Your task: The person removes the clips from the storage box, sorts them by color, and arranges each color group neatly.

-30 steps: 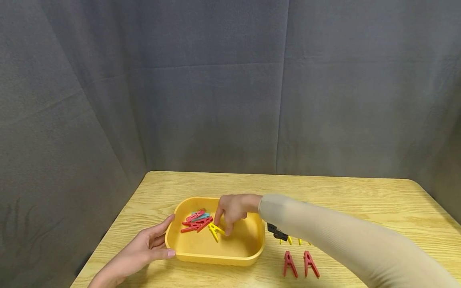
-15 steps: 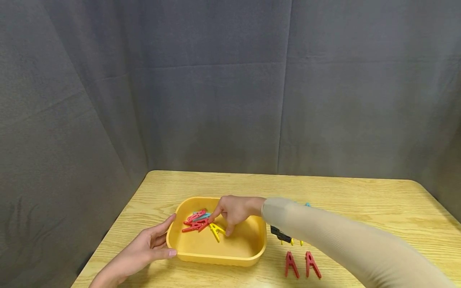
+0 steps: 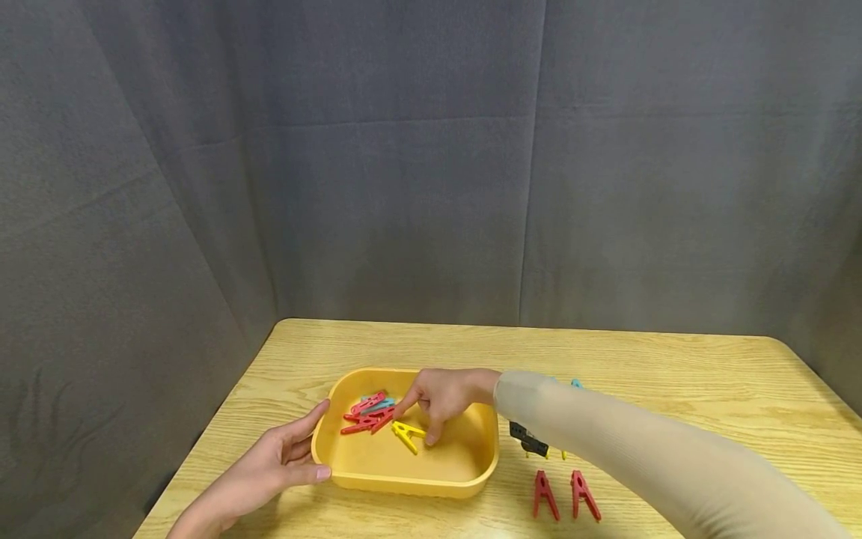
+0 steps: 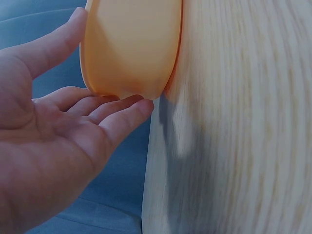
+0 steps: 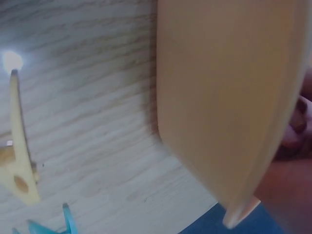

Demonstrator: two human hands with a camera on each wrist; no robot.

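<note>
Grey cloth hung behind the pale wooden table (image 3: 673, 374), its folds dull and soft against the glossy grain of the top. My left hand (image 3: 269, 468) lay flat-fingered against the near left corner of the yellow tray (image 3: 411, 485), fingers straight and relaxed, steadying its smooth rounded wall and gripping nothing. My right hand (image 3: 441, 397) reached down into the tray from the right, fingers loosely curled, forefinger stretched toward the pegs and a fingertip just beside the yellow peg (image 3: 407, 434); I could not tell whether it touched, and it had hold of nothing.

Sorting looked, by my reckoning, about halfway done. Out on the table to the right of the tray stood two red pegs (image 3: 557, 495) side by side, with yellow ones (image 3: 552, 452) and a black clip (image 3: 527, 439) just beyond them, half hidden by my sleeve (image 3: 646, 457), and a blue one (image 3: 576, 383) peeking out farther back. Left inside were the yellow peg near the middle and a small heap of red pegs (image 3: 364, 419) with a blue one (image 3: 378, 406) among them, at the far left.

All the pegs were hard plastic, slim and forked like little tents. My sleeve was thin, ribbed and beige.
</note>
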